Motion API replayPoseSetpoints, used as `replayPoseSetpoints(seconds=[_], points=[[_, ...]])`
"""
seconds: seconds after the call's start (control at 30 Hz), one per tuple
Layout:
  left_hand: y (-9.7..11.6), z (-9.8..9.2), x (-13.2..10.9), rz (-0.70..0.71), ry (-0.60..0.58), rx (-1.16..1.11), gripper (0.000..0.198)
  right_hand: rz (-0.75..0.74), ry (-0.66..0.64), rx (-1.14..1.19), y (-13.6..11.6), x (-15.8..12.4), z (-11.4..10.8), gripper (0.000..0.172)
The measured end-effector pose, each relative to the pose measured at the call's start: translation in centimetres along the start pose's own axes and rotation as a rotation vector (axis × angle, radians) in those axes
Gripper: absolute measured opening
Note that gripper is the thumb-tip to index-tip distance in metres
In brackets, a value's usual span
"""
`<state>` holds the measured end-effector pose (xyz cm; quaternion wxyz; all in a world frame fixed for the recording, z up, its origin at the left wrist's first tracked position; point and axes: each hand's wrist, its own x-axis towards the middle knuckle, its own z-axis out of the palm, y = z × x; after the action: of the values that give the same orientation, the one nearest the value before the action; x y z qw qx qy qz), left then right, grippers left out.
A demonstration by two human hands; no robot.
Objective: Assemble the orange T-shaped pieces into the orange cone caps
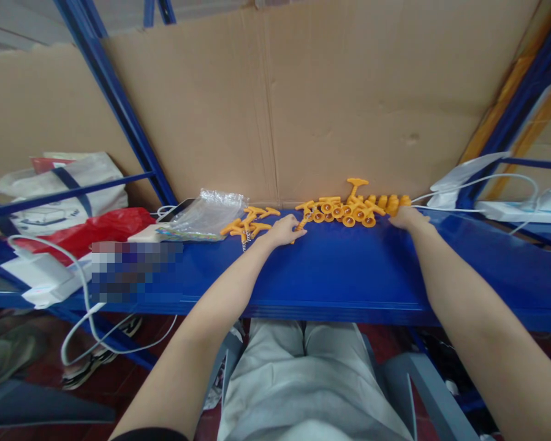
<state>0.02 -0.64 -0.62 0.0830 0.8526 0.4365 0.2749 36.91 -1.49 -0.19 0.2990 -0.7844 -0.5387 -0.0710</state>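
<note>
My left hand (288, 231) rests above the blue shelf, fingers closed round the yellow handle of a corkscrew (300, 226). Its metal spiral points up and right towards a pile of yellow T-handled pieces (349, 210), several showing round cup ends with metal inside. At the right end of that pile my right hand (408, 218) curls round a yellow plastic cap (402, 201); most of its fingers are hidden. Left of my left hand lies a loose group of yellow T-handled corkscrews (247, 223) with metal spirals.
A clear plastic bag (206, 214) lies at the left, near a red bag (105, 229) and a white cloth bag (73, 190). White chargers and cables (49, 275) hang over the front edge. A power strip (518, 211) sits right. Cardboard (303, 110) stands behind the shelf (334, 275).
</note>
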Motion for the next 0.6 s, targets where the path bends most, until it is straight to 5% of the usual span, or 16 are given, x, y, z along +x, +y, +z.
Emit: replayPoseSetpoints(seconds=[0.07,0.17,0.37,0.6], points=[[-0.4,0.0,0.0,-0.031,0.052,0.039,0.024,0.147,-0.11,-0.111,-1.6,-0.5,-1.3,0.034],[-0.5,-0.1,0.1,-0.044,0.112,0.077,0.015,0.092,-0.058,-0.128,-3.3,-0.9,-2.6,0.042],[-0.2,-0.2,0.2,-0.021,0.229,0.051,0.005,-0.351,0.113,0.009,-6.0,-1.3,-2.4,0.038],[0.2,-0.5,0.0,-0.064,0.275,0.002,0.006,-0.779,-0.057,0.032,-10.6,-4.4,-2.5,0.034]])
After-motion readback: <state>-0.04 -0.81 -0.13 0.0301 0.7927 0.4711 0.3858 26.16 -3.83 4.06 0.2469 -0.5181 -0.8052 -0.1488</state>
